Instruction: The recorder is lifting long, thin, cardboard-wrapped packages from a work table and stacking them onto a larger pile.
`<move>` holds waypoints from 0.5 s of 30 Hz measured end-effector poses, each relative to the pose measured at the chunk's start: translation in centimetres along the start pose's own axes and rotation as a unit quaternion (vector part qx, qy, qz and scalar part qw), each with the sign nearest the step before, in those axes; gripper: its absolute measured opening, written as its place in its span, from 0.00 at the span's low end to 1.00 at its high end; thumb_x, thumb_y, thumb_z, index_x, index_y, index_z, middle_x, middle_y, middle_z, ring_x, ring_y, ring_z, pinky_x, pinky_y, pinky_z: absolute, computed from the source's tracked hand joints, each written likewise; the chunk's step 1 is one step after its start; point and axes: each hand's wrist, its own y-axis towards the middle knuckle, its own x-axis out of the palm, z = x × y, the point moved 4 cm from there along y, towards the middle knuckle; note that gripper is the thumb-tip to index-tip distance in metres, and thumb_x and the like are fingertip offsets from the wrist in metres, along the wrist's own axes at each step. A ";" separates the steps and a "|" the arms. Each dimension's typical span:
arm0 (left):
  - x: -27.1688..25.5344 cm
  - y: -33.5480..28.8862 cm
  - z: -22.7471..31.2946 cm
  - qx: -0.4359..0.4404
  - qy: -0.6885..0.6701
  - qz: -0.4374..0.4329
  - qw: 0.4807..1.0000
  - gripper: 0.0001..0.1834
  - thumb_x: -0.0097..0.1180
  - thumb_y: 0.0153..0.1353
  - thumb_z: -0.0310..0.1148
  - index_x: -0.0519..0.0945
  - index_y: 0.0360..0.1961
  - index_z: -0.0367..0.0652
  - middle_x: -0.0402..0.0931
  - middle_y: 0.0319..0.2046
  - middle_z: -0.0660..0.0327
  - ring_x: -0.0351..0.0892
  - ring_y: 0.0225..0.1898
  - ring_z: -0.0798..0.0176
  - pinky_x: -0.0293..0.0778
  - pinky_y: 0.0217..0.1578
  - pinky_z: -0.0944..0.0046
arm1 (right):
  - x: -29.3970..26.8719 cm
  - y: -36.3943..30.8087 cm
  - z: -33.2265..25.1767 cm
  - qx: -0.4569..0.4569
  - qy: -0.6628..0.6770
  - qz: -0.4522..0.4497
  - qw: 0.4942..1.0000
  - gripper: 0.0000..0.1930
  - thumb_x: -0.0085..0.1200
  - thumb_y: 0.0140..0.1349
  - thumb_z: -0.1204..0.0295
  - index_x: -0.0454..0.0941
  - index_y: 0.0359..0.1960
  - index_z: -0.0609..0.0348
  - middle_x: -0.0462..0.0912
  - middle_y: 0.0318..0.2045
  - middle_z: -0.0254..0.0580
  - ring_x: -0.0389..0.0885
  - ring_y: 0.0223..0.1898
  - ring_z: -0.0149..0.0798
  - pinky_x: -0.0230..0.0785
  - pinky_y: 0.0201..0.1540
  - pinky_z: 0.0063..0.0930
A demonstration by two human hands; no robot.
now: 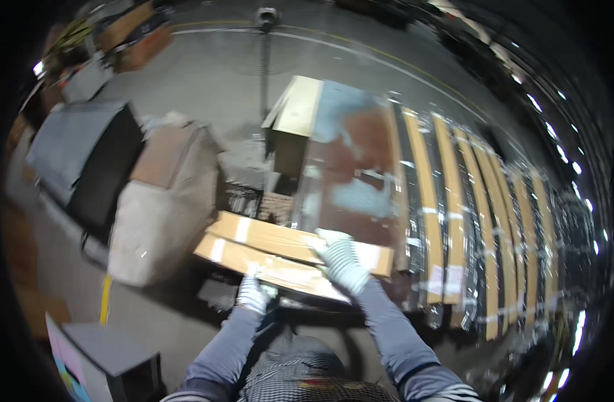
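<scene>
Two long, narrow brown cardboard boxes, or one with a split down its length, lie crosswise in front of me; the blur leaves this unclear. The near cardboard box (273,269) has white tape and a pale patch toward its right end. My left hand (255,295), in a striped light glove, is closed on its near edge, left of the middle. Farther right, my right hand (344,261), gloved alike, grips across the top, with fingertips reaching the far cardboard strip (267,236). The fingers underneath are hidden.
Beyond the box lies a brown and blue panel (354,167) beside an open pale carton (297,104). Several wrapped long cartons (447,201) stand in a row at right. A large beige sack-like bundle (163,208) and a dark grey box (86,154) stand left, a grey-topped box (113,348) lower left.
</scene>
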 end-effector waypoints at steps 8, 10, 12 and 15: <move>0.0 1.9 -2.2 -0.131 -0.143 0.012 0.981 0.10 0.49 0.70 0.40 0.76 0.38 0.46 0.78 0.44 0.56 0.78 0.47 0.51 0.79 0.43 0.49 | 2.4 -7.7 10.9 0.301 0.074 0.249 0.918 0.27 0.61 0.50 0.72 0.73 0.54 0.67 0.75 0.53 0.63 0.72 0.57 0.60 0.65 0.62 0.46; 2.1 -0.2 -3.6 -0.132 -0.039 0.135 0.981 0.11 0.47 0.71 0.40 0.76 0.40 0.45 0.80 0.43 0.55 0.80 0.43 0.51 0.81 0.42 0.50 | 2.5 -14.0 16.8 0.427 -0.075 0.220 0.874 0.29 0.66 0.44 0.71 0.72 0.50 0.68 0.78 0.41 0.58 0.78 0.46 0.61 0.72 0.52 0.48; 4.5 -0.9 -5.6 -0.182 -0.016 0.096 0.979 0.12 0.47 0.72 0.39 0.76 0.45 0.44 0.81 0.43 0.54 0.81 0.43 0.51 0.81 0.43 0.49 | 3.6 -22.1 22.0 0.595 -0.124 0.132 0.783 0.38 0.69 0.48 0.66 0.66 0.60 0.69 0.77 0.47 0.60 0.77 0.50 0.61 0.72 0.55 0.45; 4.1 1.3 -9.5 -0.253 0.038 0.000 0.967 0.16 0.50 0.72 0.40 0.74 0.53 0.41 0.79 0.50 0.50 0.81 0.51 0.48 0.80 0.49 0.45 | 7.2 -28.1 26.8 0.685 -0.091 -0.002 0.723 0.56 0.71 0.48 0.57 0.47 0.73 0.67 0.70 0.63 0.60 0.72 0.62 0.56 0.67 0.64 0.42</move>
